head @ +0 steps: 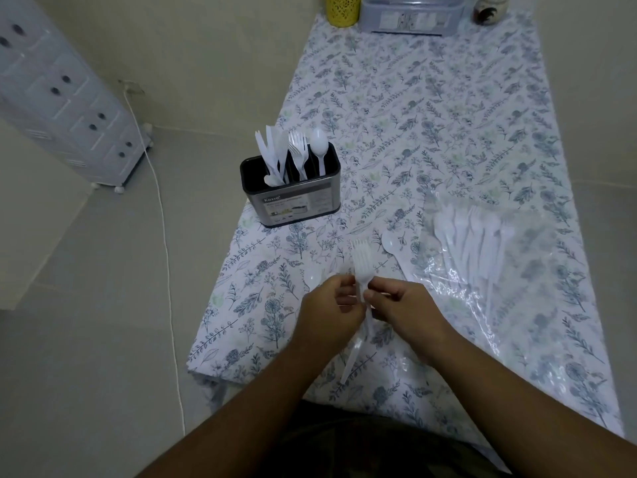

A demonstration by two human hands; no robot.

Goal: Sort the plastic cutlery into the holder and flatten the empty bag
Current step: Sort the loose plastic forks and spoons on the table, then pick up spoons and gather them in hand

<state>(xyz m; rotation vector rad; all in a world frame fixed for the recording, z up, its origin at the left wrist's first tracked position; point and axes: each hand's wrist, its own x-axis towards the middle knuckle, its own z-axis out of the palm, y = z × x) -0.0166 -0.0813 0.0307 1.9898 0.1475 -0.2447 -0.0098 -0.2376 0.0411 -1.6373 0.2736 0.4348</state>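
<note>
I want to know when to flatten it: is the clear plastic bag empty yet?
Not empty. White cutlery still shows through the clear plastic bag, which lies on the table to the right of the hands.

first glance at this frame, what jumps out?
Both hands, left and right, meet at the near centre of the floral tablecloth, pinching a bunch of white forks with tines pointing away. Behind them to the left stands the black holder, already stocked with knives, forks and a spoon. To the right lies the clear bag, with cutlery still inside.
</note>
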